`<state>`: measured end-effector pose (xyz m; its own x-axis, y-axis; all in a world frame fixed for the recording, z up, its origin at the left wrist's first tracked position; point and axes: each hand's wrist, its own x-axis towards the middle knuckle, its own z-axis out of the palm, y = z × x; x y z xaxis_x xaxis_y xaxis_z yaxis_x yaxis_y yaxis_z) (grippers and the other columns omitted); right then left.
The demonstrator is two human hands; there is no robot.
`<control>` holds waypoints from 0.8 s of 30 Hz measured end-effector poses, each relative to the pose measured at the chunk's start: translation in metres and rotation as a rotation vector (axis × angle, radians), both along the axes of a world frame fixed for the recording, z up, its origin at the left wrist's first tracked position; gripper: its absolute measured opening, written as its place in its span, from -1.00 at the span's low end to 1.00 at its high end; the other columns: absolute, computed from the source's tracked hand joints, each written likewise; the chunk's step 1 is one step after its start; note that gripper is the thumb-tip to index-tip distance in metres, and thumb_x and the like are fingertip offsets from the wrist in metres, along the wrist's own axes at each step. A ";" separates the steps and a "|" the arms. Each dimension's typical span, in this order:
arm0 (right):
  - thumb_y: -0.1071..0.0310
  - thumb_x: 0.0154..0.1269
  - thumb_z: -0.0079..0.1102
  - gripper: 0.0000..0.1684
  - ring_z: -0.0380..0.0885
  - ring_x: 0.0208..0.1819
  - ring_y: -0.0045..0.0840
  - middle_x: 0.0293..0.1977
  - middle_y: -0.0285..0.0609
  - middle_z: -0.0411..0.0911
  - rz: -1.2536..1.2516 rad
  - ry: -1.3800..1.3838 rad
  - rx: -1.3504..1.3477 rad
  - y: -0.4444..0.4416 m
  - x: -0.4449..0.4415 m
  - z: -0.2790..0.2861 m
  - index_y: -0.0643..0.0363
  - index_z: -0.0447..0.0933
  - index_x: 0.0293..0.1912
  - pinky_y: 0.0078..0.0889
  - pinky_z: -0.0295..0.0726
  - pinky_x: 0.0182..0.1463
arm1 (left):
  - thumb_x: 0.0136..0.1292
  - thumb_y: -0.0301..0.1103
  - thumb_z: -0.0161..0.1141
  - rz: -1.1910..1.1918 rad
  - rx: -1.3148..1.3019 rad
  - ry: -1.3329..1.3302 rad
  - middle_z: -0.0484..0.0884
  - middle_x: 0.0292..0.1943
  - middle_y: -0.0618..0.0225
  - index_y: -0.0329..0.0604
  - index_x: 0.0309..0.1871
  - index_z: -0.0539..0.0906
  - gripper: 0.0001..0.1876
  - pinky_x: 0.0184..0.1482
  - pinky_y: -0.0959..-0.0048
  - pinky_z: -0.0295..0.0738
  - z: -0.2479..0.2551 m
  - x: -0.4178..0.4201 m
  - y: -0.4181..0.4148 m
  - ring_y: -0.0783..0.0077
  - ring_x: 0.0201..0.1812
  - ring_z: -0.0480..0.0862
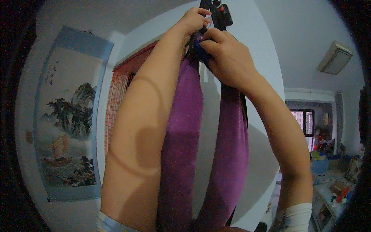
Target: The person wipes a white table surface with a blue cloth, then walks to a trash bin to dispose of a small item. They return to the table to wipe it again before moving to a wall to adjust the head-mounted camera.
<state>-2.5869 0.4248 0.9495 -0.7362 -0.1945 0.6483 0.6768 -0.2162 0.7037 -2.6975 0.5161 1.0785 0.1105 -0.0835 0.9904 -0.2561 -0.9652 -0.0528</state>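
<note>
Both of my hands are raised near the top of the view. A loop of purple fabric (185,116) hangs below them, its two bands spread apart and meeting at the bottom edge. My left hand (194,19) is at a black strap (205,4), fingers curled around it and partly hidden. Lower and to the right, my right hand (232,58) pinches a dark blue and black piece (200,50) at the top of the fabric. Behind the hands a second black strap (218,20) runs upward to a dark fitting (227,15), too blurred to identify.
A white wall (261,107) stands behind the fabric. On the left hang a landscape scroll painting (72,116) and a red string curtain (114,98) in a doorway. Far right are a ceiling lamp (336,59), a window (308,121) and a cluttered table (321,188).
</note>
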 end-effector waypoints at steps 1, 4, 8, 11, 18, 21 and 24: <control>0.42 0.01 0.18 -0.82 0.52 -0.09 -0.26 -0.14 -0.19 0.50 -0.037 -0.013 0.009 -0.002 0.005 0.001 0.10 0.58 -0.29 -0.24 0.64 -0.17 | 0.16 -0.62 -0.08 0.004 -0.019 -0.008 0.61 -0.25 0.20 -0.19 0.03 0.51 -0.64 -0.24 0.39 0.52 -0.002 0.004 -0.003 0.43 -0.31 0.58; 0.40 0.01 0.19 -0.81 0.50 -0.06 -0.30 -0.17 -0.20 0.49 -0.212 0.019 0.005 -0.011 0.017 0.016 0.08 0.59 -0.28 -0.26 0.64 -0.18 | 0.18 -0.63 -0.03 0.006 -0.048 0.009 0.58 -0.32 0.25 -0.23 0.11 0.47 -0.60 -0.29 0.42 0.58 0.009 0.011 -0.008 0.44 -0.38 0.59; 0.39 0.00 0.20 -0.81 0.50 -0.07 -0.29 -0.19 -0.21 0.48 -0.360 0.098 -0.053 0.005 0.042 0.030 0.08 0.59 -0.29 -0.25 0.65 -0.20 | 0.16 -0.65 -0.05 0.007 -0.076 0.020 0.59 -0.32 0.22 -0.27 0.10 0.48 -0.60 -0.30 0.37 0.62 0.020 0.016 -0.009 0.42 -0.43 0.59; 0.39 -0.01 0.20 -0.80 0.50 -0.09 -0.28 -0.19 -0.21 0.48 -0.253 0.194 0.028 0.011 0.047 0.039 0.08 0.59 -0.29 -0.24 0.64 -0.20 | 0.14 -0.66 -0.06 -0.021 -0.047 0.012 0.60 -0.32 0.20 -0.29 0.10 0.48 -0.59 -0.29 0.36 0.62 0.033 0.015 -0.002 0.41 -0.42 0.62; 0.38 -0.02 0.22 -0.77 0.52 -0.11 -0.25 -0.17 -0.19 0.49 -0.132 0.198 0.119 0.014 0.034 0.051 0.06 0.61 -0.26 -0.22 0.65 -0.18 | 0.17 -0.64 0.00 0.021 -0.007 -0.009 0.63 -0.29 0.15 -0.25 0.10 0.50 -0.61 -0.33 0.36 0.58 0.021 0.014 0.001 0.37 -0.42 0.64; 0.37 0.00 0.23 -0.78 0.52 -0.09 -0.25 -0.15 -0.20 0.49 -0.256 0.220 -0.037 0.017 0.023 0.040 0.08 0.61 -0.26 -0.24 0.65 -0.13 | 0.18 -0.61 0.07 0.039 -0.041 0.005 0.65 -0.30 0.14 -0.20 0.06 0.54 -0.66 -0.36 0.33 0.58 0.025 0.016 0.002 0.35 -0.45 0.65; 0.39 0.03 0.20 -0.81 0.52 -0.08 -0.26 -0.16 -0.20 0.49 -0.326 0.238 -0.055 0.019 0.026 0.029 0.11 0.61 -0.27 -0.23 0.64 -0.13 | 0.19 -0.59 0.08 -0.008 -0.059 0.009 0.66 -0.32 0.16 -0.19 0.03 0.55 -0.68 -0.38 0.34 0.58 0.029 0.023 0.001 0.34 -0.49 0.64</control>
<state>-2.5607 0.4438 0.9787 -0.5817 0.0640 0.8108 0.7244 -0.4126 0.5523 -2.6741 0.5168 1.1078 0.1188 -0.0261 0.9926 -0.2639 -0.9645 0.0062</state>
